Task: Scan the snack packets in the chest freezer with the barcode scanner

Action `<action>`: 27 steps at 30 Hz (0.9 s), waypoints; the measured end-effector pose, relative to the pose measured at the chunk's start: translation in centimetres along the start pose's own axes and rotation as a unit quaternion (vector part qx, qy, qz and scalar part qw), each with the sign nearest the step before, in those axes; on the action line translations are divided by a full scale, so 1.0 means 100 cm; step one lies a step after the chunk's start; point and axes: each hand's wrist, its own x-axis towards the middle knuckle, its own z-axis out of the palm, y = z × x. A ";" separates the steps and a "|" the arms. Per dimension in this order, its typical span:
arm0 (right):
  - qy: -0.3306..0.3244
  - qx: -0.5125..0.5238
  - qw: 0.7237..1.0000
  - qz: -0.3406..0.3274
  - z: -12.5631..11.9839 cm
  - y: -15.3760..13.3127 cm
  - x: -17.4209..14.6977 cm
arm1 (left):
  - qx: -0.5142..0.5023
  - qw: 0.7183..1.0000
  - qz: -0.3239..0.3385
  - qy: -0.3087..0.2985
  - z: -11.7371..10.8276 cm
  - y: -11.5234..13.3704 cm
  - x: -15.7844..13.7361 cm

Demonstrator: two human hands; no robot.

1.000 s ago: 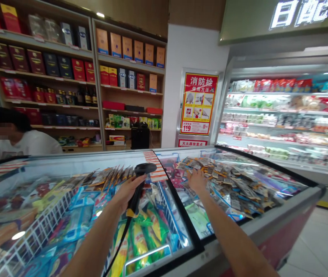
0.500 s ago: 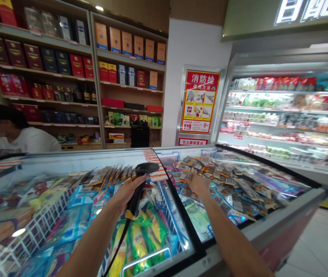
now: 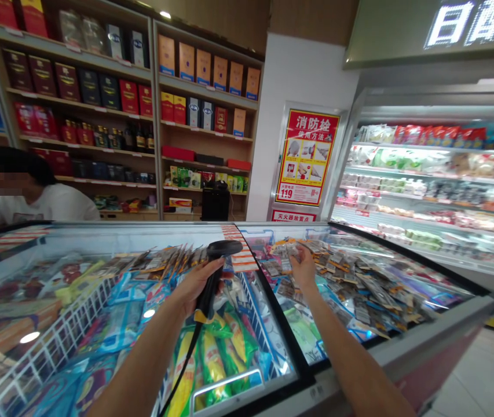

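My left hand (image 3: 201, 284) is wrapped around the handle of a black barcode scanner (image 3: 214, 272), its head tilted up over the chest freezer's glass top. A dark cord (image 3: 185, 365) runs down from the handle. My right hand (image 3: 303, 267) is at the back of a spread pile of small flat packets (image 3: 359, 284), dark with orange edges, on the right half of the freezer. Its fingers are curled, apparently pinching a packet (image 3: 293, 250); the fingertips are partly hidden. More such packets (image 3: 177, 260) stand in a row left of the scanner.
Bagged corn (image 3: 214, 359) and blue bags (image 3: 120, 313) fill white wire baskets (image 3: 51, 341) under the glass. A black frame bar (image 3: 279, 313) divides the freezer (image 3: 438, 341). A person in white (image 3: 59, 202) is beyond it at left. Stocked shelves and a lit cooler (image 3: 429, 191) stand behind.
My right hand has shifted slightly up and away over the packets, its fingers more raised. The left hand keeps hold of the scanner. The whole view has swung slightly left.
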 end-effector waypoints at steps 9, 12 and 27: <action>-0.008 0.203 0.974 0.096 0.049 0.000 -0.012 | 0.003 1.000 -0.018 -0.019 -0.005 -0.002 -0.001; -0.012 0.245 0.964 0.100 0.050 0.008 -0.013 | 0.030 0.999 -0.019 -0.015 -0.004 -0.002 -0.001; -0.032 0.256 0.960 0.104 0.046 0.007 -0.015 | 0.046 0.996 -0.013 -0.072 0.002 -0.007 -0.004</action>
